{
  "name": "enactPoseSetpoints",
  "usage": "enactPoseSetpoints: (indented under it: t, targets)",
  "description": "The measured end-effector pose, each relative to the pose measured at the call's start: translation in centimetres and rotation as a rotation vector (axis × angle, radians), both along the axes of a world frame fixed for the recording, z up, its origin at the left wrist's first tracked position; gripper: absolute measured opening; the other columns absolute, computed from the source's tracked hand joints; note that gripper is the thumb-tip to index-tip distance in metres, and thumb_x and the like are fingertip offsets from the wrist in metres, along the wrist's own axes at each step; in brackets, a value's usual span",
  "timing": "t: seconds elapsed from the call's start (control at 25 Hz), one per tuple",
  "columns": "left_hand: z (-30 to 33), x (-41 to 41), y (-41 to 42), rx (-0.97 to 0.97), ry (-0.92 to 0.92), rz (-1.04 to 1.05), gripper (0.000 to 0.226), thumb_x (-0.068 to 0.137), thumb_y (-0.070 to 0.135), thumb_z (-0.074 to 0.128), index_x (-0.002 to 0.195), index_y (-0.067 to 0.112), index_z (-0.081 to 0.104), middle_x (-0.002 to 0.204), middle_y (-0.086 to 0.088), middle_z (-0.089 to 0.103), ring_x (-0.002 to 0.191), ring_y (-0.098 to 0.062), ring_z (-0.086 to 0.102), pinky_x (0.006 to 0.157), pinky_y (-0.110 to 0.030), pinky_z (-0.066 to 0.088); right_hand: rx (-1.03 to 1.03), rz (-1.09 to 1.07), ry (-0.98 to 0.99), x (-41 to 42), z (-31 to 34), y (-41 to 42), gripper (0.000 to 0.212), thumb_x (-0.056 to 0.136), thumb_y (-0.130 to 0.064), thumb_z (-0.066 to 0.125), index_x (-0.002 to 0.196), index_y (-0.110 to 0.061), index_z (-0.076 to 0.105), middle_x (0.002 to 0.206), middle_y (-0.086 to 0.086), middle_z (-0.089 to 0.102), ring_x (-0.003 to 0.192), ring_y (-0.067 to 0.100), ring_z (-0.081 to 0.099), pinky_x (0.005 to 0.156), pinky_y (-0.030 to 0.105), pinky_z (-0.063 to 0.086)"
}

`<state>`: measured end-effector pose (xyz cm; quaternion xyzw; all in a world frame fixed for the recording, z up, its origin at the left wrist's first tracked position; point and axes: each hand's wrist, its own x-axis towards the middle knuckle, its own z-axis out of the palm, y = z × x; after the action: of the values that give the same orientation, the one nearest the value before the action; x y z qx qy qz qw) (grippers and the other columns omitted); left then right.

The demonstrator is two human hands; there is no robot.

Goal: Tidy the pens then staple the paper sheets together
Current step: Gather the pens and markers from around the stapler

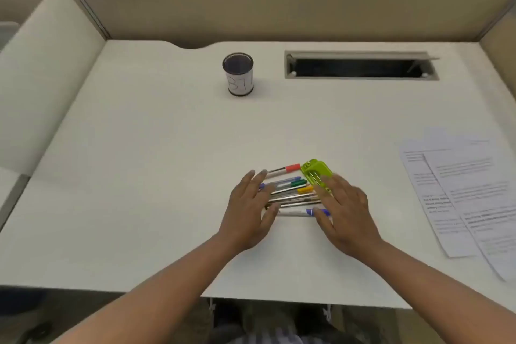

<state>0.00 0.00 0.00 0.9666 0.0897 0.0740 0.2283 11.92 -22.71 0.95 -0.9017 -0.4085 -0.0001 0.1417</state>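
Several pens point(290, 193) with red, green, yellow and blue caps lie side by side near the middle of the white desk point(156, 165). My left hand point(248, 212) lies flat at their left ends, fingers straight and touching them. My right hand point(346, 212) lies flat at their right ends, fingers straight, partly covering the caps. A lime-green stapler point(315, 173) sits just beyond my right fingertips, touching the pen row. Printed paper sheets point(463, 198) lie loosely overlapped at the right edge of the desk. A black pen cup point(238, 74) with a white label stands upright at the back.
An open cable slot point(360, 65) is cut into the desk at the back right. Beige partition walls point(279, 0) enclose the desk at the back and both sides. The desk's front edge runs just under my forearms.
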Motion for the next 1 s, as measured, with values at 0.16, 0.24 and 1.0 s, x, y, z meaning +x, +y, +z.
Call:
enactPoseSetpoints:
  t: [0.16, 0.24, 1.0]
  targets:
    - [-2.2, -1.6, -1.7, 0.002, 0.011, -0.045, 0.038, 0.096, 0.038, 0.057, 0.129, 0.02, 0.065, 0.145, -0.005, 0.053, 0.136, -0.029, 0.043, 0.113, -0.045, 0.039, -0.032, 0.015, -0.005, -2.0, -2.2, -0.9, 0.034, 0.088, -0.023, 0.071, 0.121, -0.016, 0.069, 0.121, 0.004, 0.069, 0.113, 0.03, 0.062, 0.084, 0.047, 0.049]
    - [-2.8, -1.8, -2.4, 0.014, 0.012, -0.048, 0.035, 0.093, 0.036, 0.062, 0.124, 0.019, 0.067, 0.136, -0.005, 0.058, 0.127, -0.028, 0.048, 0.106, -0.044, 0.045, -0.04, 0.013, 0.033, -2.2, -2.9, -1.3, 0.036, 0.084, -0.018, 0.077, 0.119, -0.018, 0.07, 0.116, 0.001, 0.069, 0.107, 0.026, 0.063, 0.081, 0.045, 0.05]
    - [-0.2, 1.4, -3.5, -0.401, 0.137, -0.165, 0.022, 0.095, 0.032, 0.063, 0.112, 0.021, 0.073, 0.101, 0.005, 0.07, 0.093, -0.013, 0.059, 0.08, -0.035, 0.05, 0.946, -0.774, 1.518, -3.4, -0.3, 1.6, 0.041, 0.074, -0.028, 0.081, 0.11, -0.014, 0.068, 0.11, 0.022, 0.072, 0.091, 0.025, 0.07, 0.075, 0.031, 0.059]
